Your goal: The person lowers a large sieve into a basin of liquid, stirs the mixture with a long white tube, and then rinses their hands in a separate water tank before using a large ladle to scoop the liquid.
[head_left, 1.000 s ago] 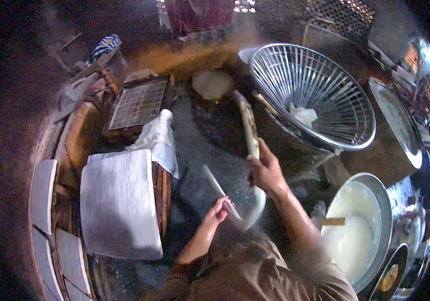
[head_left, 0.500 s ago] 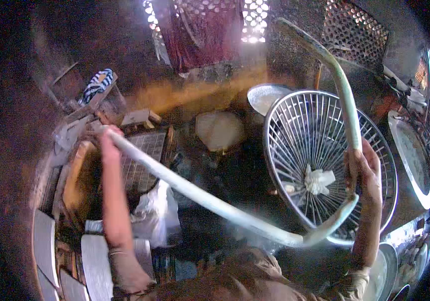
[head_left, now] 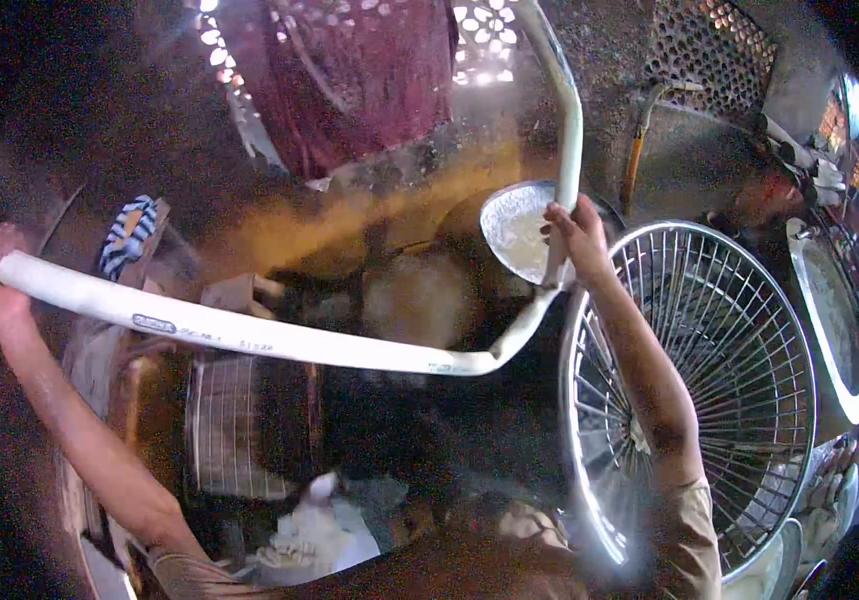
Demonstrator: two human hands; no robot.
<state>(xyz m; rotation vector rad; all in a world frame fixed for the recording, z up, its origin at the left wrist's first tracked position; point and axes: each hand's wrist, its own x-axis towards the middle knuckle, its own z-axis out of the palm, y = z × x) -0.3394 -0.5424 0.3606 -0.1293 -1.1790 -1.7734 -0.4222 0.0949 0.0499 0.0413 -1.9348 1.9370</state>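
A long white plastic pipe with printed lettering spans the view in front of me. At its far left end, my left hand is wrapped round it. The pipe bends and narrows near the middle, then rises toward the top of the view. My right hand grips this rising part, above the bend. Just behind that hand is a round metal pan with pale stuff in it. A large wire basket with metal ribs stands below and to the right, partly covered by my right forearm.
A dark red cloth hangs at the back wall. On the left lies a striped blue and white thing, with a wire grid lower down. A large round tray leans at the right. White scraps lie near my body.
Both hands have moved left with the pipe, the right one also upward. The pipe's long section is now more level, farther from my body. The camera's view has shifted.
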